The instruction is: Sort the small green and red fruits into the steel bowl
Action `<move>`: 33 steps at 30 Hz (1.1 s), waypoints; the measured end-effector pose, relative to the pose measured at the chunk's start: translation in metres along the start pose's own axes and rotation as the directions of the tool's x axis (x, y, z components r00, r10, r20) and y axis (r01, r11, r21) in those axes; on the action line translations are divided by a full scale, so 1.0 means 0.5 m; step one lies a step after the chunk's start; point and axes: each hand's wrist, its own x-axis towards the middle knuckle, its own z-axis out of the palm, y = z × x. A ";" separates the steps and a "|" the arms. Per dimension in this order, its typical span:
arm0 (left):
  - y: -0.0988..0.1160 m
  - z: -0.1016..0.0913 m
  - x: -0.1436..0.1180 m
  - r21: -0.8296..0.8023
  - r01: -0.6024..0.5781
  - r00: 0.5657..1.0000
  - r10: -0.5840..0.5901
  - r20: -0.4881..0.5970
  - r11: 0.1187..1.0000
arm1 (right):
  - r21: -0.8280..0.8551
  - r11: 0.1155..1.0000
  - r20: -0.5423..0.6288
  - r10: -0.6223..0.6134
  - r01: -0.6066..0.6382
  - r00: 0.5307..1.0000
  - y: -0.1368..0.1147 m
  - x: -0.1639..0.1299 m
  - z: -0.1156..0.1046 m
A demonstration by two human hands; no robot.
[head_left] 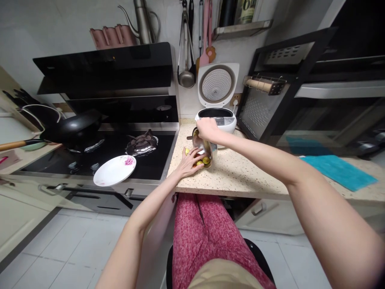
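Note:
A shiny metal bowl (213, 150) is tipped on its side over the speckled counter, its mouth facing left. My right hand (208, 128) is closed on its upper rim. Several small yellow-green fruits (206, 160) lie in the lower part of the bowl; I cannot tell their exact kind. My left hand (190, 163) rests at the bowl's mouth with fingers spread, touching the fruits. Another yellow piece shows just behind its fingers. Behind the bowl stands a white rice cooker (230, 120) with its lid raised. My right hand partly hides the cooker's front.
On the left, a white plate (114, 171) with a pink flower sits at the front of the black gas hob (159, 160). A black wok (73, 127) stands on the far burner. A blue cloth (339, 170) lies at right, below a dark rack (258, 100). Utensils (186, 78) hang behind.

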 end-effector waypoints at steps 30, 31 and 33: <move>0.010 -0.007 0.000 -0.101 -0.110 0.994 0.109 -0.006 0.989 | 0.010 0.965 -0.022 0.262 -0.262 0.965 0.140 -0.184 0.011; 0.009 -0.005 0.000 -0.098 -0.107 0.994 0.106 -0.010 0.989 | 0.018 0.958 -0.021 0.287 -0.287 0.958 0.159 -0.196 0.015; 0.006 -0.001 -0.001 -0.094 -0.105 0.994 0.104 -0.010 0.990 | 0.049 0.942 -0.017 0.333 -0.332 0.943 0.200 -0.221 0.025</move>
